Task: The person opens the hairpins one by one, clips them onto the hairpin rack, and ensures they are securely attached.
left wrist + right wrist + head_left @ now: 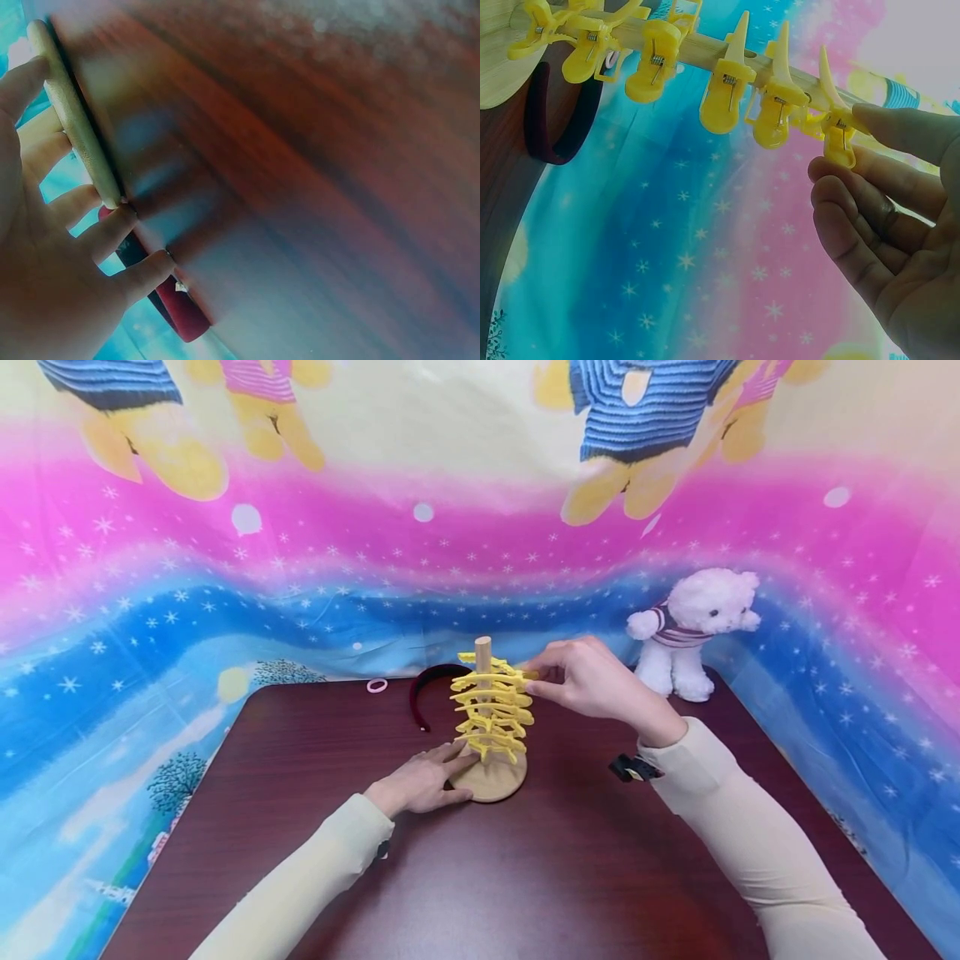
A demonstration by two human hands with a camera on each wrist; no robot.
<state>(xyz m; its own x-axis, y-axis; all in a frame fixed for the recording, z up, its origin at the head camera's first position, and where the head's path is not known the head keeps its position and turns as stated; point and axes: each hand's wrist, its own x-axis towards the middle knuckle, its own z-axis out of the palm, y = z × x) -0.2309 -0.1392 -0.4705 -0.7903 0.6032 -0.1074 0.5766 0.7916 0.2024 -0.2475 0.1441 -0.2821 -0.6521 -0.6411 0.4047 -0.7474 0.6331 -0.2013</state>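
Several yellow hair clips [491, 720] are stacked along a wooden post [483, 652] on a round base [491, 783]. My right hand [581, 681] is beside the upper part of the post. Between thumb and fingers it pinches the handle of one hair clip [838, 142], the clip farthest from the base in the right wrist view. My left hand [423, 777] rests against the left side of the base, its fingers spread and fairly straight. In the left wrist view, the base [79, 124] shows edge-on by the thumb and fingers.
Behind the post lies a dark red headband [420, 693], with a pink hair tie [377, 686] to its left. A white plush bear [693, 627] in a striped top stands at the table's back right corner. Patterned cloth [360, 543] hangs around the dark wooden table [300, 760].
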